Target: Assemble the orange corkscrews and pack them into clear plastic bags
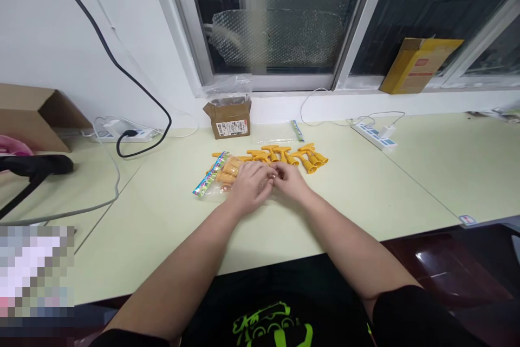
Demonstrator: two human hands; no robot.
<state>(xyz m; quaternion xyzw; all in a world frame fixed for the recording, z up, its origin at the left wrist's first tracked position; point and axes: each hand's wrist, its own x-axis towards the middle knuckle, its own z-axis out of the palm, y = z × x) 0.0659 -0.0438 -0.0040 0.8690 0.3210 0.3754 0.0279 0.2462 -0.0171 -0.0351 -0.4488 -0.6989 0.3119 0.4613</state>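
Observation:
A clear plastic bag (209, 191) with a colourful printed header strip (211, 174) lies on the table, with several orange-yellow plastic pieces (228, 170) inside. My left hand (251, 187) rests over the bag's right part, its thumb and fingers closed on the plastic. Close beside it, my right hand (291, 180) pinches at the bag's right end, and the fingertips of both hands meet there. What lies between those fingertips is mostly hidden. Just behind my hands, several loose yellow plastic pieces (309, 162) with flared ends and T-shaped tops lie in a pile.
Another clear bag with a printed header (298, 131) lies flat behind the pile. An opened small cardboard box (231, 119) stands against the wall. Power strips sit left (140, 135) and right (372, 135). A black cable (156, 103) hangs at left, near a larger cardboard box (30, 111).

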